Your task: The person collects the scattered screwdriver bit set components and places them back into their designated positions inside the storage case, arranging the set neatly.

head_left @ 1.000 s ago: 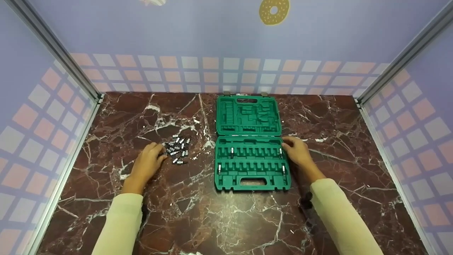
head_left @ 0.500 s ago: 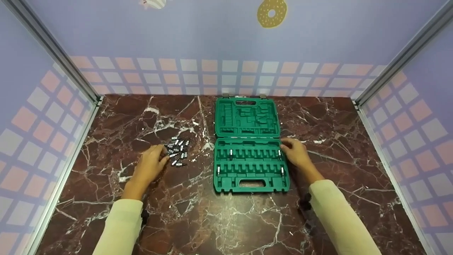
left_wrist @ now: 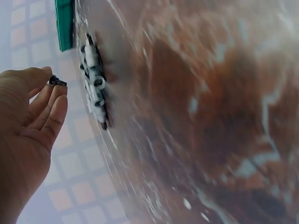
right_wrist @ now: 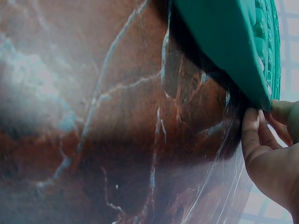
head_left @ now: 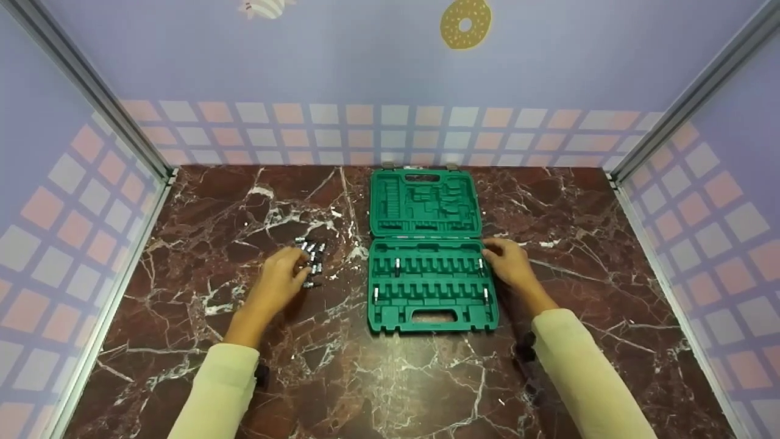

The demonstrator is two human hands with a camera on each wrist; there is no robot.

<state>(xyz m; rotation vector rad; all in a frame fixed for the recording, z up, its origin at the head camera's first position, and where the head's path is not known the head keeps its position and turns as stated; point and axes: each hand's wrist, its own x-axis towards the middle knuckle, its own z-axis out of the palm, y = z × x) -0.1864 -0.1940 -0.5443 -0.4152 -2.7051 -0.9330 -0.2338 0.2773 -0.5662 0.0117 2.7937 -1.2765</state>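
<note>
My left hand (head_left: pixel 279 280) is raised over the left part of the table, beside a pile of bit sockets (head_left: pixel 314 256). In the left wrist view its thumb and fingertips pinch one small bit socket (left_wrist: pixel 57 81), whose dark end shows. The heap partly disappears behind this hand in the head view. An open green tool case (head_left: pixel 390 317) lies in the middle, with a few bit sockets standing in its slots. At the case's right side my right hand (head_left: pixel 509 262) grips the edge; the right wrist view shows thumb and fingers (right_wrist: pixel 280 112) around its corner.
The case's lid (head_left: pixel 426 225) is folded back towards the tiled-pattern wall (head_left: pixel 329 128). Side panels close off the dark red marble table (head_left: pixel 341 378) on the left and right.
My left hand has moved right and slightly up over the pile, covering more of it, with a bit socket pinched. The right hand stays at the case's edge.
</note>
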